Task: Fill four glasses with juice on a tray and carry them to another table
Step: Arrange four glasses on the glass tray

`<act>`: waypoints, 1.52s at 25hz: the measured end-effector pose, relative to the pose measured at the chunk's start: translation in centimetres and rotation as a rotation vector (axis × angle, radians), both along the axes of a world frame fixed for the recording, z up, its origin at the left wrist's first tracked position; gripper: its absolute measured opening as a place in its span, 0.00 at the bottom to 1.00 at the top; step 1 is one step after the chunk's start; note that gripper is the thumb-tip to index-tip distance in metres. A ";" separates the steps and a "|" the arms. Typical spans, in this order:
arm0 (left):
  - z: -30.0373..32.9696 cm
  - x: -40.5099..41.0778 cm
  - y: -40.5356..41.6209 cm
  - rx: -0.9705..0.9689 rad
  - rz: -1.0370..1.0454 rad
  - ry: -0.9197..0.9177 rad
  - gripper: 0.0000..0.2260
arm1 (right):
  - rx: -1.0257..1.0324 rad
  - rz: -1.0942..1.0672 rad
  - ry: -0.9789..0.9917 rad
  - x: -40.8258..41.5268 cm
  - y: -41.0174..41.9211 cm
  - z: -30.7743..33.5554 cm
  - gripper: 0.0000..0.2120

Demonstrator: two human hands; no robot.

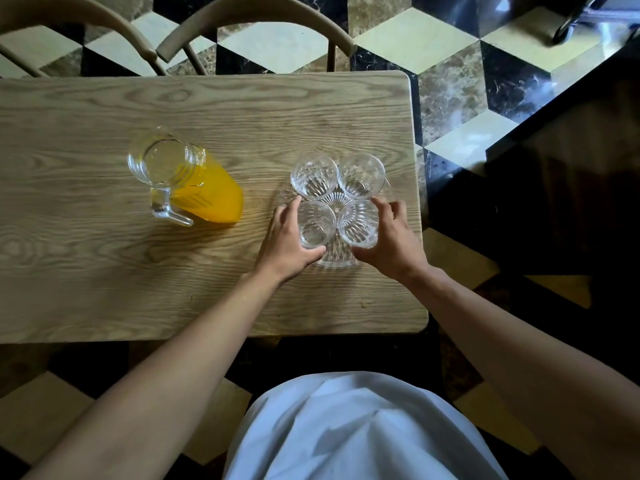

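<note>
Several empty clear ribbed glasses stand close together on a round clear glass tray point(337, 263) near the right end of a wooden table point(104, 271). My left hand point(285, 239) wraps around the near-left glass point(315, 225), fingers on its far side and thumb on its near side. My right hand point(391, 237) wraps the near-right glass point(358, 223) the same way. The far-left glass point(313, 176) and far-right glass point(361, 174) stand untouched. A clear pitcher point(194, 183) of orange juice stands to the left, handle toward me.
Two wooden chairs point(256, 15) stand at the table's far side. The table's right edge is just beyond the tray. A dark surface point(571, 202) lies to the right across a strip of patterned tile floor point(450, 98).
</note>
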State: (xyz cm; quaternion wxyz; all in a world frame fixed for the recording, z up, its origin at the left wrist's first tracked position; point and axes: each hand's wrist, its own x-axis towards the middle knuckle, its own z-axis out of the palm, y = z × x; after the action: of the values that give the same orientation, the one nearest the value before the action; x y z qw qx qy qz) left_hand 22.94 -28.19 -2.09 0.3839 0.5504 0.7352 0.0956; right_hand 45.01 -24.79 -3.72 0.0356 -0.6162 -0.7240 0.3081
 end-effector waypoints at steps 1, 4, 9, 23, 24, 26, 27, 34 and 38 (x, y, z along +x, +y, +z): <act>0.0 0.0 0.0 0.003 -0.003 0.002 0.53 | -0.005 -0.006 0.011 -0.1 0.0 0.0 0.52; 0.0 0.0 0.0 0.016 -0.008 0.004 0.52 | -0.016 -0.029 0.038 -0.1 -0.1 0.0 0.51; -0.3 0.1 0.0 0.008 -0.025 -0.014 0.54 | -0.019 -0.050 0.039 -0.2 0.1 -0.1 0.52; -0.7 0.1 0.3 0.072 -0.035 0.016 0.52 | -0.032 -0.080 0.064 -0.3 0.0 -0.5 0.51; -0.7 0.2 0.3 0.070 -0.038 0.017 0.52 | -0.030 -0.086 0.061 -0.2 0.0 -0.6 0.51; -0.7 0.3 0.3 0.067 -0.042 0.018 0.52 | -0.023 -0.095 0.060 -0.1 -0.1 -0.8 0.50; -0.8 0.3 0.2 0.066 -0.043 0.018 0.53 | -0.021 -0.097 0.059 0.0 -0.2 -0.8 0.50; -1.0 0.2 -0.1 0.022 -0.046 0.016 0.57 | -0.027 -0.159 0.091 0.1 -0.5 -1.3 0.47; -1.1 0.4 -0.7 0.012 -0.035 0.027 0.58 | -0.037 -0.204 0.133 0.2 -0.4 -1.4 0.48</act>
State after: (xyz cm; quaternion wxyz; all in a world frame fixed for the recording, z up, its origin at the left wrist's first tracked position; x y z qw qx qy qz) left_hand 23.34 -28.84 -3.20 0.3720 0.5668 0.7300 0.0858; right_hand 45.23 -25.21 -5.09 0.1034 -0.6654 -0.6479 0.3561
